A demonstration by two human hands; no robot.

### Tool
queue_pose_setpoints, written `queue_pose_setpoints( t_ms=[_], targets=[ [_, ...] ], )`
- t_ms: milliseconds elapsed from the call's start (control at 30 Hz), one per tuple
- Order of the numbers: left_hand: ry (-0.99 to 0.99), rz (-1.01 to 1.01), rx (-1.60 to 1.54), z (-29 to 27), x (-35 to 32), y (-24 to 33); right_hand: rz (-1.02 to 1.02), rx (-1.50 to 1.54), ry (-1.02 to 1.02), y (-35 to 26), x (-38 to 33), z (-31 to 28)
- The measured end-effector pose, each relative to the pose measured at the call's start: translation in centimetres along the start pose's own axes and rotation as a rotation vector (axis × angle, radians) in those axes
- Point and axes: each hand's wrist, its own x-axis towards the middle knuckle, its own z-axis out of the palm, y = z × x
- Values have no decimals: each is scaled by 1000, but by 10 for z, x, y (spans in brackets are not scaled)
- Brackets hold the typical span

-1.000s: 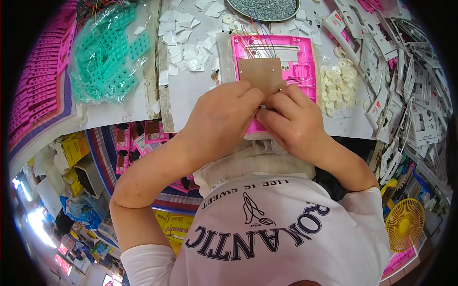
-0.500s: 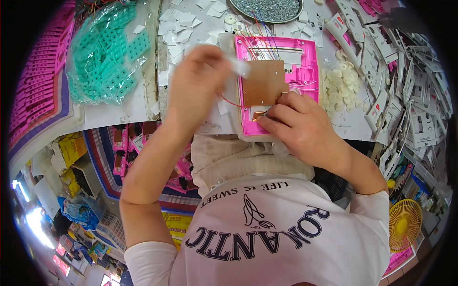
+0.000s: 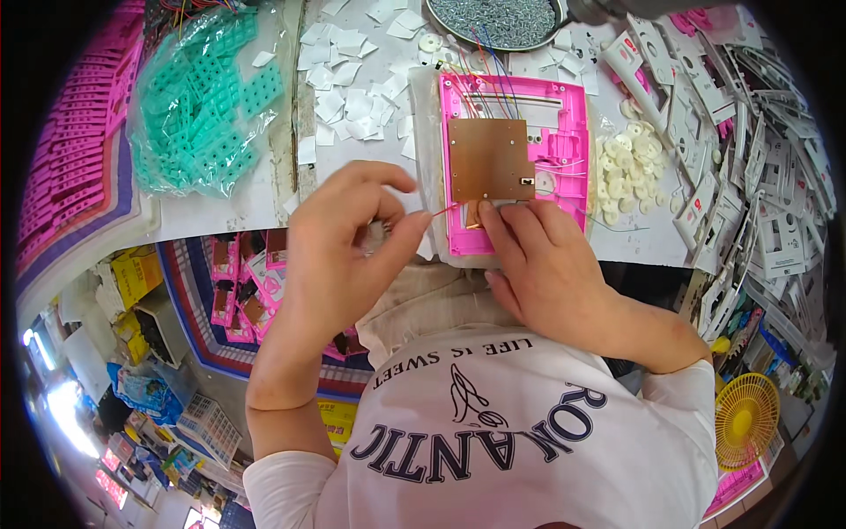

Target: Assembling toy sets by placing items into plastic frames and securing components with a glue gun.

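White tabletop carries a clear bag of green pieces at far left, then paper squares. The left hand has come down toward the red wire, thumb tip at its end, index finger apart; whether it grips, I cannot tell. Alongside, the pink case holds a brown board. The right hand's fingers, thumb spread away, rest at the board's near edge, so both hands now attend there. White discs lie rightmost.
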Motion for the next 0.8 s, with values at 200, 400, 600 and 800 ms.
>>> queue_pose_setpoints(
  t_ms=[200,400,600,800],
  targets=[
    [-133,-281,-1007,33,15,-13,-110,-75,-115,12,-2,-9],
    [24,203,-440,57,15,2,-170,138,-83,28,-3,-25],
    [-57,351,-290,62,15,11,78,532,368,46,-6,-41],
    [-107,378,-246,65,19,12,-118,319,312,63,-5,-36]
  ],
)
